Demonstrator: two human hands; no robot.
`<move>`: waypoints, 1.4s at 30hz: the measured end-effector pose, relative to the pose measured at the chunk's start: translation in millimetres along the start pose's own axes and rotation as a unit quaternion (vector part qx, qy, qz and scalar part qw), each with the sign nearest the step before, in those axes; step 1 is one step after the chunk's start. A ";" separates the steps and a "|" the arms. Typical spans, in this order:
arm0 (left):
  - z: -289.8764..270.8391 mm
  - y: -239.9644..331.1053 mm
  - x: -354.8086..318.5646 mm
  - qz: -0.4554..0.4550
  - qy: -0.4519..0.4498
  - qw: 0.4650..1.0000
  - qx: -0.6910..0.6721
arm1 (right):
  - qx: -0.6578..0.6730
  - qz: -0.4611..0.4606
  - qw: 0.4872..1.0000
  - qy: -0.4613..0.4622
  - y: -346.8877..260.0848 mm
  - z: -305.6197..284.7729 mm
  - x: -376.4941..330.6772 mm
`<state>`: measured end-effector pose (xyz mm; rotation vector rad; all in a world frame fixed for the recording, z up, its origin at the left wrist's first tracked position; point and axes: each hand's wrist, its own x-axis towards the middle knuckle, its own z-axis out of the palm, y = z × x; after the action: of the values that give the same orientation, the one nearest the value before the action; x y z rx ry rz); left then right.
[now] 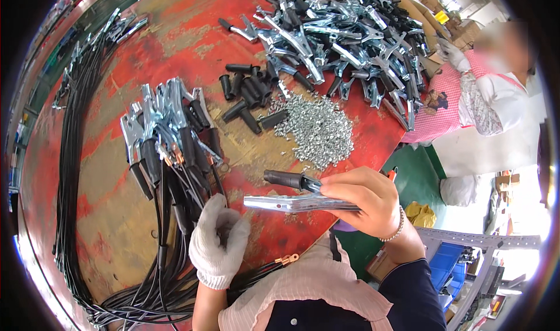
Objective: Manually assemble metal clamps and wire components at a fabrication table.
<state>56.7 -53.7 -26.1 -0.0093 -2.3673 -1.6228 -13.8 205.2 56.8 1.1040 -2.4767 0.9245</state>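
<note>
The left hand (pixel 219 246) wears a white knitted glove. Its fingers (pixel 233 226) are curled in, closed around thin black cables (pixel 175 214) near the bottom edge of the red round surface (pixel 175 45). The left forearm comes up from the lower edge. The bare right hand (pixel 364 199) has a bead bracelet on its wrist and a dark blue sleeve. Its fingers (pixel 344 185) pinch a shiny metal clamp with a black handle (pixel 294 194), held flat and pointing left.
</note>
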 end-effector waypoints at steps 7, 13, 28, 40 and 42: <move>-7.0 10.2 -5.1 -0.152 -0.068 0.944 -0.283 | 0.018 -0.077 0.997 -0.025 -5.7 19.3 1.5; -14.1 10.5 -5.2 -0.160 -0.087 0.953 -0.241 | 0.059 -0.050 0.997 -0.004 -7.2 28.1 1.4; -8.9 -0.5 3.1 0.104 -0.116 0.978 -0.138 | 0.271 0.095 0.958 -0.010 -13.2 24.5 -10.7; -3.3 -1.0 -3.8 -0.037 -0.129 0.974 -0.185 | 0.281 0.125 0.950 -0.059 -12.6 22.8 -9.9; -2.6 -3.5 -7.6 -0.075 -0.126 0.949 -0.280 | 0.293 0.164 0.940 -0.065 -14.2 17.2 -7.4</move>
<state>64.0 -56.3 -30.1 -0.1582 -2.0206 -2.4462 1.8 191.0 46.5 0.9324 -2.6095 1.8313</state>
